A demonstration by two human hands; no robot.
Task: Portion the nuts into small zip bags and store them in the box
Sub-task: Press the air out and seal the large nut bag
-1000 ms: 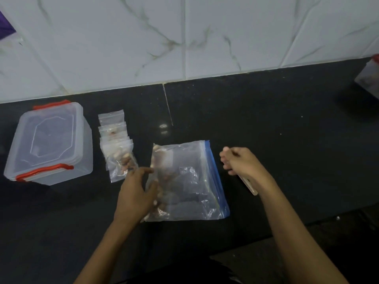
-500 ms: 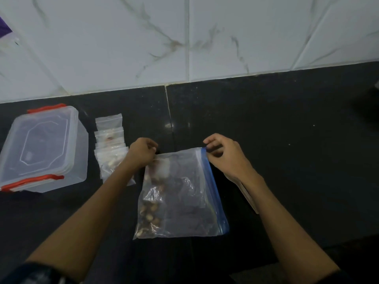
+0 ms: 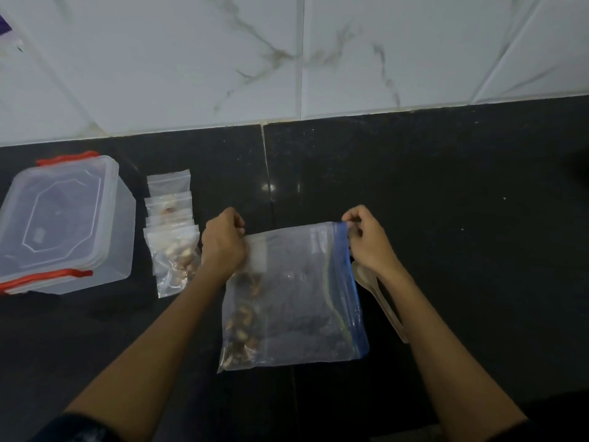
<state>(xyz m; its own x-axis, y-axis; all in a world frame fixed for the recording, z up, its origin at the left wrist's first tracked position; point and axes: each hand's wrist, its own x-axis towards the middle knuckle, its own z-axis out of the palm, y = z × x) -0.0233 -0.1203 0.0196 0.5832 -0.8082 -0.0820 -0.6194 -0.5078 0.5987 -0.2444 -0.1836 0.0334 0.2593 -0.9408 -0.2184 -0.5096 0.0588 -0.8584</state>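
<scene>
Holding up the big nut bag, box shut at my far left.

The lidded box [image 3: 60,223] sits well left. My large zip bag [image 3: 296,298] hangs between my hands, blue zip strip running down its right edge, nuts [image 3: 243,320] slumped along the left. My left hand [image 3: 223,244] pinches the top left corner, my right hand [image 3: 366,240] the zip corner. Filled small bags [image 3: 173,237] lie just beside my left hand, which is nearer them.
</scene>
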